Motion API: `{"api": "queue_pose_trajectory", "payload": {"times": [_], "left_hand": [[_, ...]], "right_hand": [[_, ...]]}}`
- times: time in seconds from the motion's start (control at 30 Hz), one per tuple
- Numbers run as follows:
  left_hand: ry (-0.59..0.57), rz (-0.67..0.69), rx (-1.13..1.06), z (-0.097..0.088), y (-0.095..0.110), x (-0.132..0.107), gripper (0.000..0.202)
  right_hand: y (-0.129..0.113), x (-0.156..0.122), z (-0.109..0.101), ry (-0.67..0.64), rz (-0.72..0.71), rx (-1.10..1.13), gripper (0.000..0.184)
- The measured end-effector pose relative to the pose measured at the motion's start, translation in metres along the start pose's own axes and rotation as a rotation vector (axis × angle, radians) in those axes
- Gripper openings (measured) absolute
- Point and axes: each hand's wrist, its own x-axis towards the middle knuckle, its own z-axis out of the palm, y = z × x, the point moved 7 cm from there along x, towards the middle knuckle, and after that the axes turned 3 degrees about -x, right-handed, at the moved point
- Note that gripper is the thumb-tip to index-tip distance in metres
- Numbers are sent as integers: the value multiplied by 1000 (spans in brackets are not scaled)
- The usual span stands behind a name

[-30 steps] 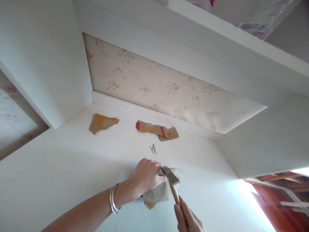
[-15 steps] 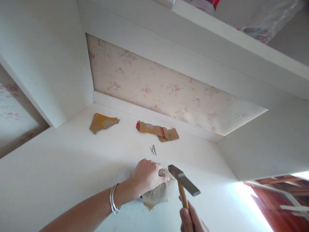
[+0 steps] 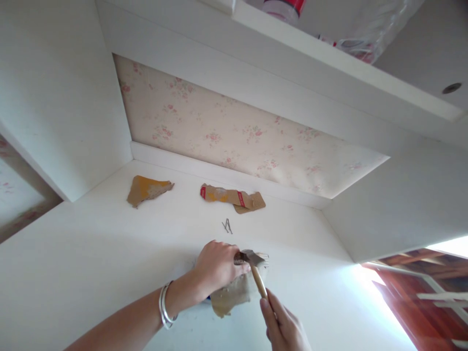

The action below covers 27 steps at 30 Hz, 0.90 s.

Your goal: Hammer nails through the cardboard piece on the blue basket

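My right hand point(image 3: 283, 319) grips a hammer point(image 3: 259, 282) by its light wooden handle. The hammer's grey metal head is down at the fingertips of my left hand point(image 3: 218, 265) and partly covers them. That left hand is closed in a pinch over a torn, beige cardboard-like piece point(image 3: 234, 295); what its fingers pinch is hidden. Small bumps dot this piece, and a few thin metal bits show at its right edge. Something blue peeks out under my left wrist. Beyond my hands, a few loose nails point(image 3: 227, 226) lie on the white surface point(image 3: 310, 287).
Torn brown cardboard point(image 3: 149, 189) lies at the back left, and a cardboard strip with red bands point(image 3: 232, 196) at the back middle. White side panels stand left and right. Overhead, a white shelf point(image 3: 329, 66) holds a red-topped container point(image 3: 283, 9) and a clear plastic bag point(image 3: 376, 29).
My right hand has swung the hammer leftward, bringing its head onto the spot beside my left fingertips. My left hand keeps its pinch. The camera view has shifted slightly.
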Motion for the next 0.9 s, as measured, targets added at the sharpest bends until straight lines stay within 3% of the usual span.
{"api": "queue_pose_trajectory", "payload": {"times": [0.2,0.37,0.47,0.73,0.9], "left_hand": [[24,-12,32,-1,-1,-1,40],[11,-6,18,-2,1,-2,35],[7,-27,16,-2,0,-2,37],[-21,-25,44,-6,1,-1,42],[-123,16,-48,-5,0,2,50]], "right_hand": [[-1,0,-4,50,6,11,68],[-6,4,3,-40,-63,-7,60],[-5,2,0,-8,-37,23,61],[17,-5,2,7,180,267,67],[45,-11,-3,96,304,385,72]]}}
